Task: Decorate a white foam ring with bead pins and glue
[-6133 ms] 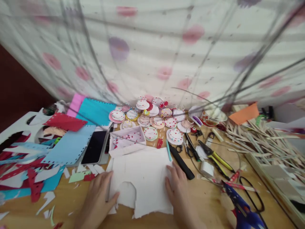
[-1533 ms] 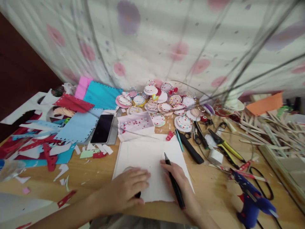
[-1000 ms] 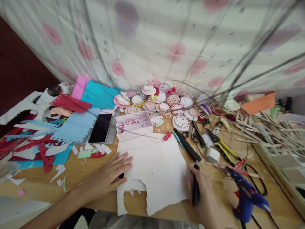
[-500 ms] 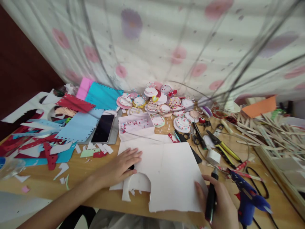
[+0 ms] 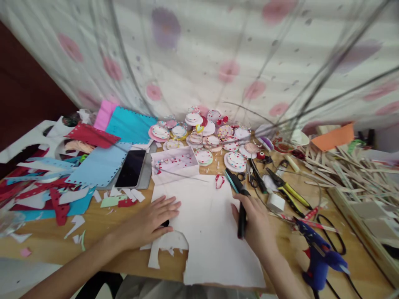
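A large white sheet [image 5: 215, 236] with a cut-out curve at its lower left lies on the wooden table. My left hand [image 5: 152, 220] rests flat on the sheet's left part, fingers spread, with a small black object partly under it. Over the sheet's right edge, my right hand [image 5: 254, 220] is closed around a black pen-like tool [image 5: 242, 224]. Just beyond the sheet sits a white box [image 5: 176, 162] holding small red and white beads. A small red loop [image 5: 219, 181] lies at the sheet's upper edge.
Decorated little paper hats [image 5: 235, 161] crowd the back. A phone [image 5: 131, 168] and coloured sheets and scraps [image 5: 99, 166] lie left. Scissors [image 5: 252, 176], yellow-black pliers [image 5: 288, 193], a blue glue gun [image 5: 319, 253] and wooden sticks [image 5: 352, 174] occupy the right side.
My right hand has moved left and away from me with the black tool, from the sheet's lower right edge to its upper right part. The sheet's far edge now lies lower, uncovering the red loop.
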Demonstrator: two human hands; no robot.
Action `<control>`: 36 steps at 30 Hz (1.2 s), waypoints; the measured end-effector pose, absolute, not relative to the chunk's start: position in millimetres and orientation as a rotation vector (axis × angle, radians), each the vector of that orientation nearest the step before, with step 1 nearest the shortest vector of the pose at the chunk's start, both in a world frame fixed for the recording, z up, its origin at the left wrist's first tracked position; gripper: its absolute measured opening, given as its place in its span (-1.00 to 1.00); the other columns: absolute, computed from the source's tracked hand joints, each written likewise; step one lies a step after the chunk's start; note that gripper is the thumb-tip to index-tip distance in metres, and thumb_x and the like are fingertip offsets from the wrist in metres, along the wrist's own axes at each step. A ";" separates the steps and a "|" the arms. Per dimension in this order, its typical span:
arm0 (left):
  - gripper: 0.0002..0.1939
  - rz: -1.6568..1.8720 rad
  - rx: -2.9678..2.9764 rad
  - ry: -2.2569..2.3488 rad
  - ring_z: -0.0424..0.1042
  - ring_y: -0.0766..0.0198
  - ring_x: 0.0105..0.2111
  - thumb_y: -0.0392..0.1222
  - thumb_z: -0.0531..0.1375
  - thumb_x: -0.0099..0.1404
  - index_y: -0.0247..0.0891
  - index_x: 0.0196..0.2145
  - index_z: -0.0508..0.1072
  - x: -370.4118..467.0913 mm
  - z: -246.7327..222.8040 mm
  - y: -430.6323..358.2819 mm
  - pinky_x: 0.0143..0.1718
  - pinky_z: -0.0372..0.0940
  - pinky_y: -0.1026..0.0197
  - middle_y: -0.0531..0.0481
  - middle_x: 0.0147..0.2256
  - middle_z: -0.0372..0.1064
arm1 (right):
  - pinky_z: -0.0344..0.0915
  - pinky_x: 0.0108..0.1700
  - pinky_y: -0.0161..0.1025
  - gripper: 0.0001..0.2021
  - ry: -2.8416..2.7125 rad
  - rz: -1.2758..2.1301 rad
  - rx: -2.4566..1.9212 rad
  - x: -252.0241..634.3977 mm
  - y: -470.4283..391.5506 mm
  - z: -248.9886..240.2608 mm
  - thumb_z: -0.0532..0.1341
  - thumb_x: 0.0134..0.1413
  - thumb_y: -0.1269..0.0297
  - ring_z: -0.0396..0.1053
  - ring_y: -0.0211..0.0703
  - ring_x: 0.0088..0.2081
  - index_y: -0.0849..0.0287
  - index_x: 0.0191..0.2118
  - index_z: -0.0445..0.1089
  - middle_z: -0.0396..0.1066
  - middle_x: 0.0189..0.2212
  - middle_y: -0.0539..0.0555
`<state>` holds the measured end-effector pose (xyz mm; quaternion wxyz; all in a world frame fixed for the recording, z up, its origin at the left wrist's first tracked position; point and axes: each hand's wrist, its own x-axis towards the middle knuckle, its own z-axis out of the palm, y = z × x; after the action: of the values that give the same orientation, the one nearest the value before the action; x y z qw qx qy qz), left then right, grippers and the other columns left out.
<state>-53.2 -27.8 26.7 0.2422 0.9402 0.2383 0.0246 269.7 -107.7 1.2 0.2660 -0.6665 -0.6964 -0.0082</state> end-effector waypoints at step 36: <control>-0.58 0.205 2.571 0.595 -0.04 0.12 0.30 -0.11 0.02 0.41 -0.29 0.17 0.21 -54.6 13.9 -52.9 0.30 -0.04 -0.03 -0.16 0.28 0.04 | 0.29 -0.18 -0.16 -0.86 -1.933 0.438 -1.485 245.2 -76.6 -19.6 0.06 0.20 0.38 0.32 -0.09 -0.24 0.08 -0.14 0.26 0.30 -0.32 0.06</control>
<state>-54.6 -52.9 13.9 0.2447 0.9418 0.2179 0.0751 245.2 -76.6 -19.6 0.3265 -0.5668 -0.7377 0.1673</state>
